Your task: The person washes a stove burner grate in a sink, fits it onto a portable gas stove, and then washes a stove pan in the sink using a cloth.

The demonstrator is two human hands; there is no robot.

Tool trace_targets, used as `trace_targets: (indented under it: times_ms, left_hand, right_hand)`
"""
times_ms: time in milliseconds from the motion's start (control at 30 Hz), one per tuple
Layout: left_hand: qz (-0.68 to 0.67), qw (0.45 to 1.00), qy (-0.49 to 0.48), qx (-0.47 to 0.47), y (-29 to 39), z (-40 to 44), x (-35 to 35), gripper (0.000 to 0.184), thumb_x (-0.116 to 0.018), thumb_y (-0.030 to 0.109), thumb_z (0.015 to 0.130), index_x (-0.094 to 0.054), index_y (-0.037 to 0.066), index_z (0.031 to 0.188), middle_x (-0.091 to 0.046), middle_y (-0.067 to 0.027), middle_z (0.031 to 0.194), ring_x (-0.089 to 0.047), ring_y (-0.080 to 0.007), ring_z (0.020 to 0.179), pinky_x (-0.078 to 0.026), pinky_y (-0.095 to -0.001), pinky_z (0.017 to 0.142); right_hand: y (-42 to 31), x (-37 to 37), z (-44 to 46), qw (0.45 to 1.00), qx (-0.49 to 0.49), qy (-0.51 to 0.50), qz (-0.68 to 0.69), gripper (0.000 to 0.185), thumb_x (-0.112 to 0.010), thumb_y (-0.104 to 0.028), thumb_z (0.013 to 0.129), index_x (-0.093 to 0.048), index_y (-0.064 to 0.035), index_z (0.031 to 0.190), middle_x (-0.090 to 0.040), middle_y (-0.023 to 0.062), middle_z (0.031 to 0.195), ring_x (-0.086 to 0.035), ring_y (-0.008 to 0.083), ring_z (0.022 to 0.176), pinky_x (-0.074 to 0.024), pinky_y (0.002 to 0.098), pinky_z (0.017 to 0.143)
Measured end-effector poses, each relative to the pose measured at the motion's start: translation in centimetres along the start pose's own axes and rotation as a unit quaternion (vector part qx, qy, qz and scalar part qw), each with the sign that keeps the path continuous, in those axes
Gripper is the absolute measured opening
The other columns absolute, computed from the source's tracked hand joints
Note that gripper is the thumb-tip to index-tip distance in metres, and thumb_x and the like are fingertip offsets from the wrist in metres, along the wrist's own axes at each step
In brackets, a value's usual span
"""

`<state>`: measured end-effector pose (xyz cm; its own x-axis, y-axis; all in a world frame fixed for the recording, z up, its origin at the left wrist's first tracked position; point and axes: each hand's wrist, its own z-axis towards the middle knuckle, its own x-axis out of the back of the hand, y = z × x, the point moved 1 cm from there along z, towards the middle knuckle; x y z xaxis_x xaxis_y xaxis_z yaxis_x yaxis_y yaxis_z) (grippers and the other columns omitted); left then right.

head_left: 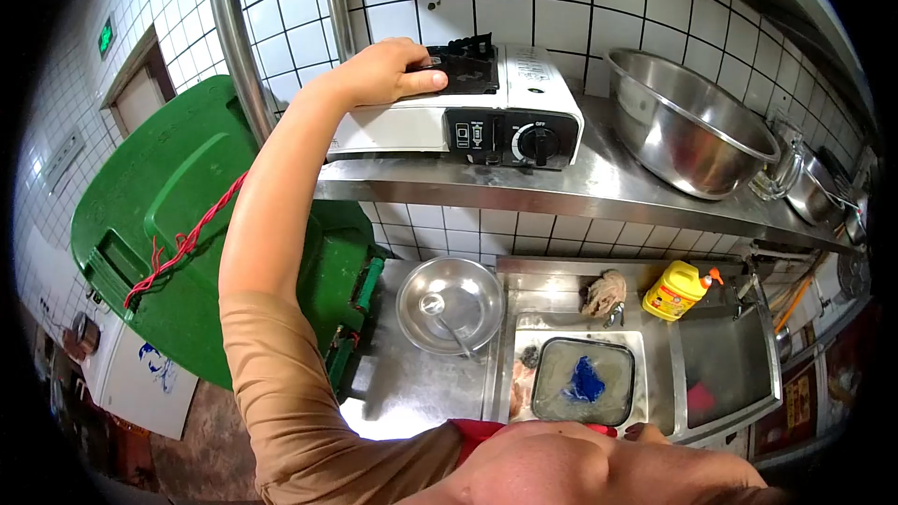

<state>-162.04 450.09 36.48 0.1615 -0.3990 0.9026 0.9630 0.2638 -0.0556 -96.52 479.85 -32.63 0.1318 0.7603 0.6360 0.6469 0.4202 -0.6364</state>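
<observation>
My left hand (398, 73) is at the left end of a white portable gas stove (393, 129), which stands on the steel shelf (374, 178). The thumb stretches across the stove's top, and the other fingers curl over beside the black cooking plate (470, 70), their tips partly hidden. A black control knob (539, 144) faces me at the stove's front right. My right hand does not show.
Right along the shelf sits a large steel basin (687, 122). Below are a steel bowl with a ladle (451, 304), a sink holding a tub (585, 382) with a blue cloth, a rag (605, 294) and a yellow bottle (675, 291). A green bin lid (159, 224) stands left.
</observation>
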Motion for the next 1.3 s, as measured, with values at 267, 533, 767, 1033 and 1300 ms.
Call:
trace_targets:
  times_ms: [267,533,767,1033,1300]
  left_hand:
    - [-0.062,0.997,-0.011,0.052,-0.5,-0.1,0.5,0.025,-0.054,0.022,0.086,-0.060,0.002,0.100,-0.063,-0.0145,0.088,-0.058,-0.0279,0.081,-0.045,-0.0348,0.077]
    - [0.039,0.998,0.051,-0.019,-1.2,-0.1,0.3,0.023,-0.055,0.016,0.083,-0.061,0.004,0.102,-0.063,-0.0119,0.090,-0.059,-0.0235,0.082,-0.046,-0.0320,0.077]
    - [-0.059,0.995,0.012,0.080,0.9,-0.2,2.8,0.025,-0.052,0.019,0.085,-0.061,0.005,0.104,-0.063,-0.0103,0.096,-0.060,-0.0217,0.088,-0.045,-0.0302,0.081]
    - [0.007,0.991,-0.073,0.110,2.9,2.5,1.3,0.042,-0.043,0.040,0.091,-0.055,0.008,0.116,-0.058,-0.0138,0.113,-0.053,-0.0296,0.106,-0.041,-0.0353,0.091]
    - [0.033,0.981,-0.183,0.056,5.0,2.6,3.9,0.043,-0.048,0.041,0.090,-0.051,0.015,0.124,-0.059,-0.0108,0.110,-0.054,-0.0243,0.103,-0.041,-0.0348,0.090]
  right_hand:
    - [0.4,-0.1,0.4,0.998,-0.016,-0.004,-0.063,0.042,-0.067,-0.035,0.072,-0.065,-0.0041,0.100,-0.066,0.0143,0.096,-0.063,0.0270,0.090,-0.0481,0.0336,0.077]
    - [-5.3,1.6,-1.3,0.997,-0.064,-0.014,-0.050,0.041,-0.067,-0.036,0.072,-0.065,-0.0043,0.099,-0.066,0.0142,0.096,-0.063,0.0271,0.090,-0.0482,0.0340,0.078]
    - [-3.1,0.8,-0.8,0.991,-0.019,-0.017,-0.133,0.043,-0.065,-0.041,0.072,-0.066,-0.0061,0.097,-0.066,0.0131,0.095,-0.062,0.0290,0.090,-0.0477,0.0346,0.079]
    - [-4.4,0.6,-1.1,0.991,-0.035,-0.004,-0.127,0.042,-0.063,-0.041,0.074,-0.066,-0.0069,0.098,-0.065,0.0128,0.098,-0.061,0.0287,0.092,-0.0474,0.0350,0.082]
    - [-3.9,0.3,-2.8,0.996,-0.078,-0.004,-0.049,0.041,-0.063,-0.040,0.074,-0.066,-0.0075,0.099,-0.065,0.0126,0.095,-0.062,0.0291,0.089,-0.0479,0.0347,0.078]
